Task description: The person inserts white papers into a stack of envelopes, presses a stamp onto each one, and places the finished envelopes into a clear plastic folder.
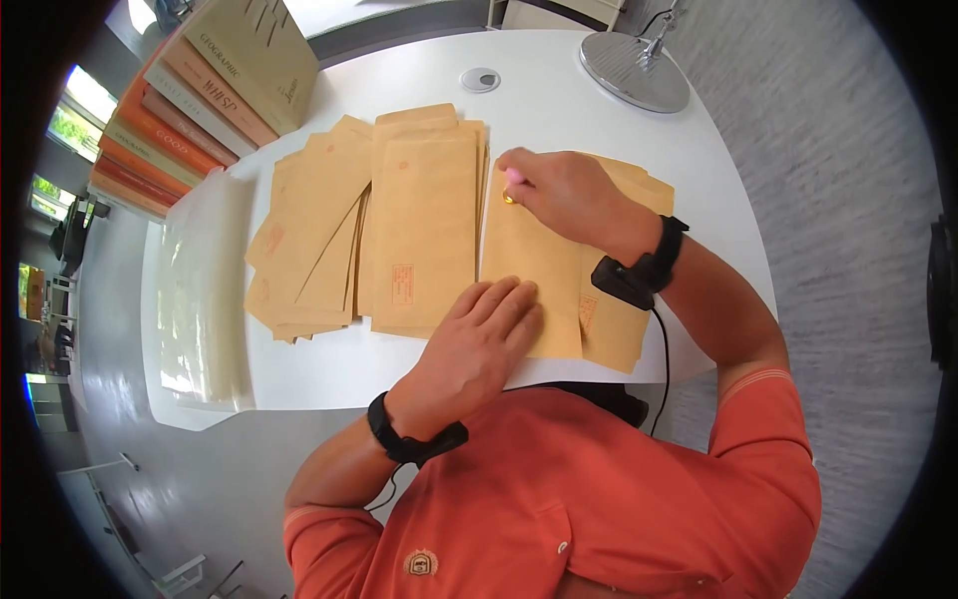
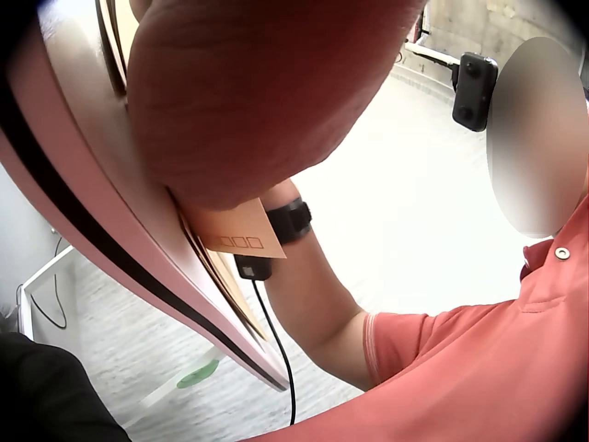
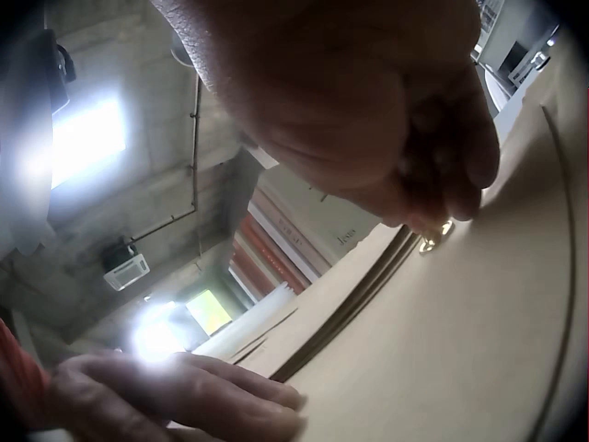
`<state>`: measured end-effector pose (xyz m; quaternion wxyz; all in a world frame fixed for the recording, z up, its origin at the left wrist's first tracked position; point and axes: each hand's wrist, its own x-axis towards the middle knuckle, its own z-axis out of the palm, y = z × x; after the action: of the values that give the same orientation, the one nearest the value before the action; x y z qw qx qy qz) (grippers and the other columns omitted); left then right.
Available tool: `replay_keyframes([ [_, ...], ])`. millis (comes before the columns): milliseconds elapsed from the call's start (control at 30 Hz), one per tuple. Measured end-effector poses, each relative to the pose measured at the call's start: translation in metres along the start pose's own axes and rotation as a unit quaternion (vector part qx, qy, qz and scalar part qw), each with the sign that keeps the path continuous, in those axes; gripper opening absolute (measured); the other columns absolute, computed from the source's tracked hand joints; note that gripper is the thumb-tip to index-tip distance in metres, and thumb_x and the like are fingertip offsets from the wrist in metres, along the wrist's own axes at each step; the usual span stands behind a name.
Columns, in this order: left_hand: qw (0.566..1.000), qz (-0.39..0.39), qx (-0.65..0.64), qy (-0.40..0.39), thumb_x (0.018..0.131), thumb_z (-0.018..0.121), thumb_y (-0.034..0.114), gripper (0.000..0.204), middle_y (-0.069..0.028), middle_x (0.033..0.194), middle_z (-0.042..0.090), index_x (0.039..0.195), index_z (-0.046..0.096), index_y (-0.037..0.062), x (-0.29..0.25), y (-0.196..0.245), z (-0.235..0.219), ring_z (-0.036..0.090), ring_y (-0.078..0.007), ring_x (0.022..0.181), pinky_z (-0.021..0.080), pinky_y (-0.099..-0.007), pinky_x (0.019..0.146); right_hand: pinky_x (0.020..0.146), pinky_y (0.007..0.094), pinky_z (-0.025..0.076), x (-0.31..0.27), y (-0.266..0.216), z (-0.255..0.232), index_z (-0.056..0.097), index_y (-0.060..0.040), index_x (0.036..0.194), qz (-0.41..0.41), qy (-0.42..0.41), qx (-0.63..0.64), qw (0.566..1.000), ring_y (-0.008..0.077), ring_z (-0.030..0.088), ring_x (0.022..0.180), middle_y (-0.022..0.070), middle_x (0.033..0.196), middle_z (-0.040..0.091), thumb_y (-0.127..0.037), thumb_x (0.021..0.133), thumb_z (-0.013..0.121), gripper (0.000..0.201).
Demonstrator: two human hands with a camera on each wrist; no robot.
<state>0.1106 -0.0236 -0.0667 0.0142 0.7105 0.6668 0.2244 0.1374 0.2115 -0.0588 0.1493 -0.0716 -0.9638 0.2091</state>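
Observation:
My right hand (image 1: 574,200) grips a small stamp with a pink handle (image 1: 514,177) and a shiny gold head (image 3: 434,238). The gold end meets the upper left part of a brown paper envelope (image 1: 534,250). Lower on that same envelope, my left hand (image 1: 469,344) rests palm down with its fingers extended. More envelopes (image 1: 621,324) lie under and to the right of it, one showing a red printed box. Left of the hands is a neat stack of envelopes (image 1: 424,215) with a faint red round mark near the top and a red box below.
A fanned pile of envelopes (image 1: 309,220) lies farther left. Beyond it are a clear plastic sheet (image 1: 205,290) and a row of upright books (image 1: 200,90). A round metal lamp base (image 1: 634,75) and a cable grommet (image 1: 480,80) are at the table's back.

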Motion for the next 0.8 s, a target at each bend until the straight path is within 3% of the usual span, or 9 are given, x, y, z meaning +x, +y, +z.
replay_keyframes([
  [200,1.0,0.0,-0.017,0.002,0.088,0.055,0.011,0.039,-0.0185,0.136,0.056,0.124,0.06,-0.0023,-0.001,-0.001,-0.002,0.052,-0.0355,0.129,0.04,-0.0456,0.11,0.07,0.0437,0.053,0.006,0.001,-0.003,0.064,-0.0086,0.11,0.0,-0.054,-0.038,0.998,0.0355,0.067,0.077,0.0132,0.085,0.071,-0.021,0.092,0.065,0.022],
  [333,1.0,0.001,-0.005,0.013,0.087,0.055,0.012,0.037,-0.0171,0.132,0.059,0.121,0.061,-0.0018,0.003,-0.001,-0.005,0.054,-0.0342,0.127,0.042,-0.0437,0.107,0.072,0.044,0.053,0.004,0.003,-0.002,0.065,-0.0083,0.11,0.0,-0.037,-0.03,0.999,0.0365,0.068,0.08,0.0137,0.087,0.071,-0.021,0.091,0.065,0.022],
  [400,0.999,0.003,-0.032,-0.04,0.087,0.056,0.012,0.035,-0.0151,0.125,0.062,0.118,0.062,-0.001,0.012,-0.005,-0.008,0.056,-0.0324,0.123,0.044,-0.0414,0.104,0.072,0.0404,0.054,0.002,0.004,-0.013,0.066,-0.0086,0.11,-0.012,-0.028,-0.039,0.999,0.0347,0.068,0.077,0.0137,0.086,0.071,-0.022,0.093,0.064,0.022],
  [467,0.999,0.02,0.018,-0.043,0.086,0.056,0.013,0.034,-0.014,0.122,0.063,0.116,0.063,-0.0005,0.037,-0.004,-0.025,0.057,-0.0313,0.121,0.044,-0.0405,0.103,0.068,0.0405,0.054,0.001,0.009,-0.034,0.065,-0.0055,0.108,-0.043,0.034,0.038,0.998,0.0316,0.069,0.073,0.0156,0.083,0.071,-0.025,0.096,0.062,0.023],
  [533,0.996,0.043,0.066,-0.049,0.085,0.057,0.014,0.033,-0.0129,0.119,0.063,0.114,0.063,0.0001,0.051,-0.005,-0.049,0.057,-0.0302,0.12,0.045,-0.0395,0.101,0.068,0.0302,0.053,-0.005,0.012,-0.063,0.066,-0.0055,0.116,-0.013,0.104,0.123,0.987,0.0161,0.065,0.071,0.0097,0.085,0.072,-0.021,0.097,0.065,0.025],
  [633,0.978,0.088,0.186,-0.035,0.085,0.057,0.015,0.031,-0.0121,0.119,0.064,0.111,0.064,0.0006,0.056,-0.007,-0.066,0.058,-0.0283,0.119,0.046,-0.0387,0.1,0.07,0.024,0.051,-0.018,0.01,-0.098,0.065,-0.0046,0.119,0.008,0.191,0.246,0.95,0.0073,0.059,0.074,0.0028,0.087,0.071,-0.015,0.097,0.067,0.025],
  [700,0.968,0.067,0.236,0.046,0.083,0.059,0.015,0.03,-0.0111,0.119,0.064,0.109,0.064,0.0014,0.029,-0.025,-0.079,0.058,-0.0291,0.119,0.045,-0.0395,0.1,0.071,0.0239,0.051,-0.035,0.006,-0.112,0.065,-0.0041,0.119,0.017,0.181,0.232,0.955,0.0076,0.06,0.076,0.0021,0.089,0.07,-0.014,0.096,0.068,0.024],
  [767,0.984,-0.019,0.176,0.007,0.08,0.061,0.011,0.032,-0.0119,0.118,0.064,0.111,0.064,0.0014,0.003,-0.046,-0.084,0.057,-0.0321,0.119,0.043,-0.0419,0.105,0.071,0.0237,0.052,-0.051,0.006,-0.108,0.066,-0.0025,0.115,0.035,0.164,0.26,0.951,0.0078,0.062,0.077,0.0021,0.087,0.069,-0.013,0.095,0.069,0.023],
  [800,0.984,-0.01,0.177,-0.002,0.08,0.061,0.011,0.032,-0.0119,0.118,0.064,0.111,0.064,0.0014,-0.01,-0.053,-0.087,0.057,-0.0321,0.119,0.043,-0.0419,0.105,0.071,0.0237,0.052,-0.056,0.007,-0.106,0.066,-0.0025,0.115,0.042,0.173,0.264,0.948,0.0078,0.062,0.077,0.0021,0.087,0.069,-0.013,0.095,0.069,0.023],
])
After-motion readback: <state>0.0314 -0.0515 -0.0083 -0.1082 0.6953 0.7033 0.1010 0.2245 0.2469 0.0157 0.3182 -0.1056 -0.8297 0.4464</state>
